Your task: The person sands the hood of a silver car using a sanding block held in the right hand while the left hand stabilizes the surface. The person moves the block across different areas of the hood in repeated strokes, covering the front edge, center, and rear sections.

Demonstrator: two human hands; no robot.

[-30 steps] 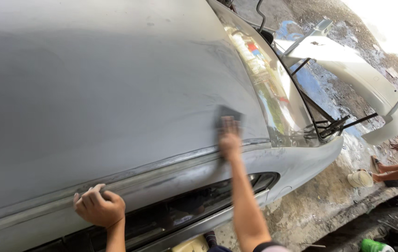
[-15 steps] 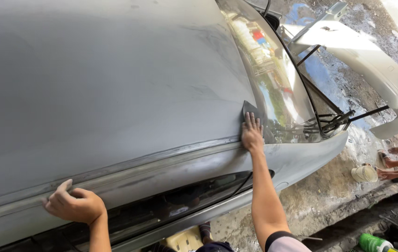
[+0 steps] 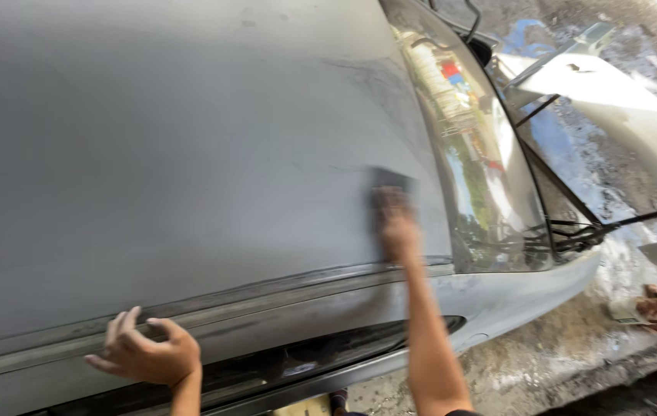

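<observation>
Two hands: both mine, reaching from the bottom edge onto the grey matt sanded car roof panel (image 3: pixel 190 154).
Right hand (image 3: pixel 396 231): pressed flat on a small dark rectangular sanding pad (image 3: pixel 390 185), fingers spread over it; motion-blurred.
Pad position: beyond my right fingertips, beside the glossy windscreen (image 3: pixel 475 162); long axis unclear.
Left hand (image 3: pixel 144 354): fingers curled, resting on the roof's edge gutter (image 3: pixel 282 296), holding nothing.
Nearer hand: right.
Hidden: pad's underside; another person's hands (image 3: pixel 656 308) cut off at right.
</observation>
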